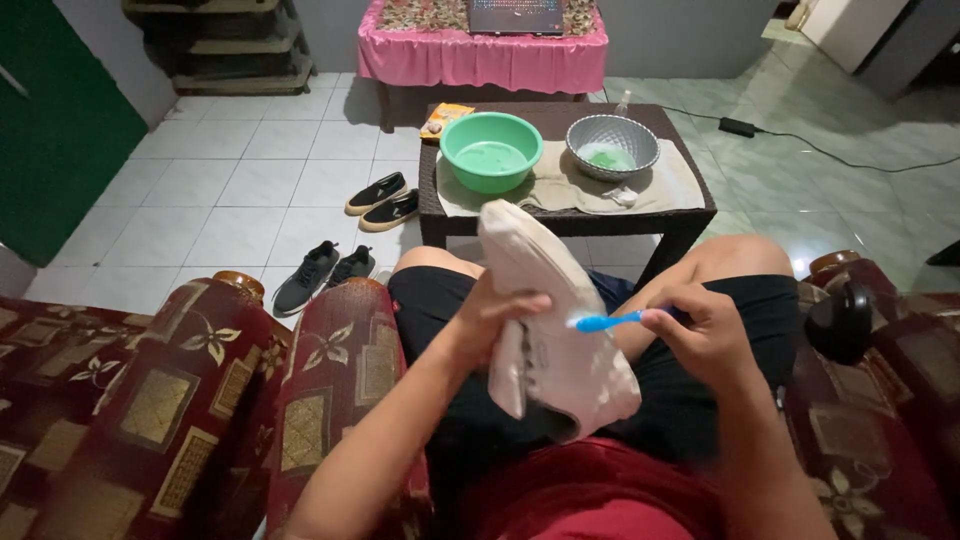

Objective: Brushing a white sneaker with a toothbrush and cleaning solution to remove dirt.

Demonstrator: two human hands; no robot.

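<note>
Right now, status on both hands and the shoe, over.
Left hand grips pale pink canvas shoe, sole up. Right hand holds blue plastic toothbrush, bristles on the shoe's side. Nothing between them.

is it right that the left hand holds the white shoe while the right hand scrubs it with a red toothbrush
Not quite: the toothbrush is blue, not red, as the head view shows. The rest stands: the left hand holds the white shoe while the right hand scrubs it with the brush.

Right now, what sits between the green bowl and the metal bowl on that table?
Head view: only the beige cloth under them; green bowl and metal bowl stand slightly apart.
</note>
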